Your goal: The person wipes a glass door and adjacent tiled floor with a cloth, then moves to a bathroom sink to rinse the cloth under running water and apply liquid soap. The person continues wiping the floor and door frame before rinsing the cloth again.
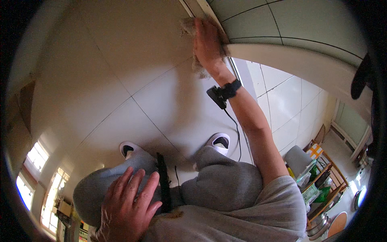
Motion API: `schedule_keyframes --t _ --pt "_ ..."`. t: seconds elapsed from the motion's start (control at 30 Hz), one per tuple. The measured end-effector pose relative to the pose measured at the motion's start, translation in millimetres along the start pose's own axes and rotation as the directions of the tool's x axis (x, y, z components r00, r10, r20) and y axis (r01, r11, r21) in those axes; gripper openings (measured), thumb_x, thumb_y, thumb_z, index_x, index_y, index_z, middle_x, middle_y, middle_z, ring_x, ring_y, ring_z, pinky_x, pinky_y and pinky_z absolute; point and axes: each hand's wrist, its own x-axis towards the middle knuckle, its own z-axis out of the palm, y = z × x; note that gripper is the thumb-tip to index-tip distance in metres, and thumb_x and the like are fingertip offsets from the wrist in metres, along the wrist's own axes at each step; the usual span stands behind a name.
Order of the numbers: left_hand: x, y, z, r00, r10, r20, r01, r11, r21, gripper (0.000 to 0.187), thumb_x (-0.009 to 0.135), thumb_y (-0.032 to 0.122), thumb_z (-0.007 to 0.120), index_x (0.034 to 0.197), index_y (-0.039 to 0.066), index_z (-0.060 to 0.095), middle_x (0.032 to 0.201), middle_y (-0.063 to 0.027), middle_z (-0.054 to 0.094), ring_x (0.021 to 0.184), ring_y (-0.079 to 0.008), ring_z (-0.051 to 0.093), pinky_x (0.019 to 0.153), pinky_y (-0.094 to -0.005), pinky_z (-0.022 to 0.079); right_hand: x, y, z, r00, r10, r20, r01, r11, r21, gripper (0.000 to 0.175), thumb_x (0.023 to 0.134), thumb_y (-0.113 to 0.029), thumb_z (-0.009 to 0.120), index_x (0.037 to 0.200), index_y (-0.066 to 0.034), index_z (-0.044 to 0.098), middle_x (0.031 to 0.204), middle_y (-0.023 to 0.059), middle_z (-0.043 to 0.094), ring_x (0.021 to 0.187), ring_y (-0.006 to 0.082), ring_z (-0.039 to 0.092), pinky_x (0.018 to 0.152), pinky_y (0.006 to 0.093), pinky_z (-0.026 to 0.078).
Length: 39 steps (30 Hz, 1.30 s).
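Note:
My right hand (pixel 208 45) reaches far forward and is blurred. It presses a greyish-brown fluffy cloth (pixel 199 70) at the foot of the pale door frame (pixel 219 27). Cloth shows on both sides of the hand, while the part under the palm is hidden. Around my right wrist is a black strap with a small device (pixel 218 96), and a thin black cable (pixel 238 130) runs down from it. My left hand (pixel 130 202) holds nothing, its fingers slightly apart over my left thigh in grey trousers (pixel 93 189).
Large pale floor tiles (pixel 130 121) spread around my light slippers (pixel 219 142). A pale jamb (pixel 290 59) borders a tiled wall (pixel 251 24) and the doorway. Beyond it stands a wooden rack (pixel 337 178) with boxes and bags. A black strap (pixel 163 184) hangs between my legs.

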Motion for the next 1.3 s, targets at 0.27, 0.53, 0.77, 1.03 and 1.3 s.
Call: schedule_keyframes --t 0.27,0.53,0.77,1.03,1.3 --pt "9 -10 -1 0.999 0.033 0.039 -0.033 0.999 -0.013 0.071 0.072 0.026 0.078 0.134 0.006 0.050 0.128 -0.0189 0.054 0.123 -0.0400 0.048 0.102 -0.0494 0.039 -98 -29 -52 0.989 0.129 0.066 -0.110 0.967 -0.231 0.067 0.074 0.003 0.056 0.138 0.0057 0.034 0.128 0.0285 0.042 0.113 0.0436 0.044 0.099 0.0507 0.037" --pt "1 10 5 0.999 0.052 0.004 -0.052 0.999 -0.017 0.062 0.082 0.016 0.070 0.139 0.012 0.047 0.132 -0.0151 0.052 0.123 -0.0333 0.048 0.103 -0.0415 0.040 -96 -21 -48 0.988 0.136 0.076 -0.131 0.989 -0.061 0.073 0.073 0.004 0.058 0.141 0.0023 0.032 0.135 0.0265 0.041 0.119 0.0439 0.042 0.105 0.0517 0.034" --pt "7 13 7 0.999 0.049 -0.004 -0.049 0.999 0.018 0.070 0.072 0.024 0.077 0.134 0.006 0.050 0.128 -0.0188 0.054 0.123 -0.0401 0.048 0.102 -0.0488 0.039 -135 -4 -74 0.982 0.164 0.098 -0.157 0.984 -0.083 0.067 0.072 0.008 0.053 0.136 0.0050 0.038 0.139 0.0249 0.042 0.129 0.0408 0.040 0.112 0.0474 0.030" --pt "5 20 10 0.999 0.041 0.010 -0.042 0.998 0.053 0.069 0.070 0.024 0.078 0.132 0.007 0.052 0.128 -0.0176 0.054 0.124 -0.0382 0.048 0.103 -0.0483 0.039 -140 -9 -72 0.967 0.247 0.065 -0.244 0.968 -0.048 0.049 0.079 0.007 0.047 0.128 0.0089 0.041 0.138 0.0315 0.041 0.130 0.0448 0.039 0.112 0.0472 0.030" --pt "3 22 14 0.997 0.070 0.027 -0.072 0.996 0.049 0.070 0.069 0.024 0.079 0.131 0.006 0.052 0.128 -0.0175 0.054 0.124 -0.0379 0.048 0.102 -0.0478 0.040 -148 0 -70 0.983 0.183 0.029 -0.186 0.968 0.167 0.060 0.074 0.010 0.052 0.131 0.0029 0.037 0.141 0.0270 0.041 0.131 0.0427 0.040 0.112 0.0452 0.033"
